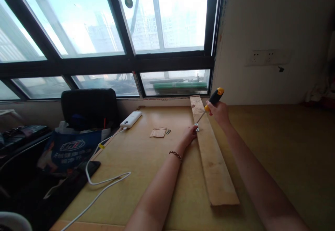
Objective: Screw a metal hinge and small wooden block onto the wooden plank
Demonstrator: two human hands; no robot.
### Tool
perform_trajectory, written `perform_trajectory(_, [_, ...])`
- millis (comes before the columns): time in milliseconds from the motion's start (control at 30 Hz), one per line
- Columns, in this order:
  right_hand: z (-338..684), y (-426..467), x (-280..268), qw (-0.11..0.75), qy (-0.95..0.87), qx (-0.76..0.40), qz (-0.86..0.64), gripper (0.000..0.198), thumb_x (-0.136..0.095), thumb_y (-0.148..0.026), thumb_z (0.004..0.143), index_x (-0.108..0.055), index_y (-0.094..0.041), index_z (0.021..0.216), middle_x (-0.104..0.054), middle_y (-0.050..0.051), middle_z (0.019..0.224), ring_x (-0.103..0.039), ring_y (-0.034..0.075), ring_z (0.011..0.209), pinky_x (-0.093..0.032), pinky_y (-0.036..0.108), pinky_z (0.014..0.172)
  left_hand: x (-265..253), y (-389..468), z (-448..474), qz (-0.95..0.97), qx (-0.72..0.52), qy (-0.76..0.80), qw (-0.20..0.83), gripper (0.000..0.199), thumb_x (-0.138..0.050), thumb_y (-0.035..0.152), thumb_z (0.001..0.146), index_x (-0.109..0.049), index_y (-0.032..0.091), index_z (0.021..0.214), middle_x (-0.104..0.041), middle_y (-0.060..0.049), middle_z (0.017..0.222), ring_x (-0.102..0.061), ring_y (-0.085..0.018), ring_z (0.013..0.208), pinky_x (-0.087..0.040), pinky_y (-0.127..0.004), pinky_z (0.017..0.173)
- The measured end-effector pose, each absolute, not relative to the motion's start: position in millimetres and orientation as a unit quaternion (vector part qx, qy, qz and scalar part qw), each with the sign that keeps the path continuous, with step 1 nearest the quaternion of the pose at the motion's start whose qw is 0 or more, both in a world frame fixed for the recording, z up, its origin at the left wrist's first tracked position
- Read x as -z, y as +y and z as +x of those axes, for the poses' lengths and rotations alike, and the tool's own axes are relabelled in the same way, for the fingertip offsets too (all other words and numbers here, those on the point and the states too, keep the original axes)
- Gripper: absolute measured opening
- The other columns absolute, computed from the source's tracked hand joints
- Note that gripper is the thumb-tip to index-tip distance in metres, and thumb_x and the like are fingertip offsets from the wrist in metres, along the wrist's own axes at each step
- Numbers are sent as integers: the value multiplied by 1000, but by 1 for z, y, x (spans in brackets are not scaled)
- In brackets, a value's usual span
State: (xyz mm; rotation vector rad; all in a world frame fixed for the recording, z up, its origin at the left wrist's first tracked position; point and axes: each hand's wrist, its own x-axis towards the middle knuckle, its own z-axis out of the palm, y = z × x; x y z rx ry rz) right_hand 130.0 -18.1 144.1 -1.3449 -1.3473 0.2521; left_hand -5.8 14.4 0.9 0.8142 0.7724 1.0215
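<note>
A long wooden board (213, 161) lies on the table, running away from me toward the window. On its left edge sits a small metal bracket (197, 127), with the fingers of my left hand (188, 135) closed on it. My right hand (219, 112) grips a screwdriver (216, 95) with a black and yellow handle. The screwdriver slants down to the left, and its tip meets the bracket. Whether a screw is under the tip is too small to tell. Left of my left hand lie a small wooden piece (157, 132) and a few screws (168, 132).
A white power bank (131, 119) with a white cable (110, 180) lies at the table's left edge. Beyond that edge stand a black chair (89, 107) and a blue bag (70, 149). Window and wall bound the table (146, 161) at the back; a socket panel (267, 57) is on the wall.
</note>
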Motion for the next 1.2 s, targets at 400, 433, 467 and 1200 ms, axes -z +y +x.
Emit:
perform_trajectory(400, [130,-17,-143,542,-596,-20,-592,44,-55,-58,66,-60,-16,57,-61,5,52,-59,18,51,-42,25,49,2,18,-6,358,-462,360,727,10,-59,20,71,-57,13,77,-62,-5,70,-59,-13,60,-51,-25,62])
perform_trajectory(433, [129,-18,-144,544,-597,3,-590,43,-57,-58,65,-61,-15,59,-63,5,56,-60,19,55,-43,25,51,3,18,-6,357,-463,358,728,10,-59,20,71,-57,13,77,-62,-5,70,-60,-13,60,-51,-26,63])
perform_trajectory(467, [127,-20,-144,546,-598,15,-586,43,-58,-58,64,-62,-15,62,-64,6,60,-61,19,58,-43,25,53,3,19,-6,355,-464,357,729,10,-59,20,71,-57,13,77,-62,-5,70,-60,-13,60,-51,-26,63])
perform_trajectory(1200, [114,-33,-153,587,-588,-102,-547,42,-58,-58,66,-54,-16,66,-59,1,46,-55,13,36,-40,21,39,0,16,-7,360,-459,347,734,10,-59,20,71,-58,12,76,-63,-5,70,-59,-12,57,-50,-24,59])
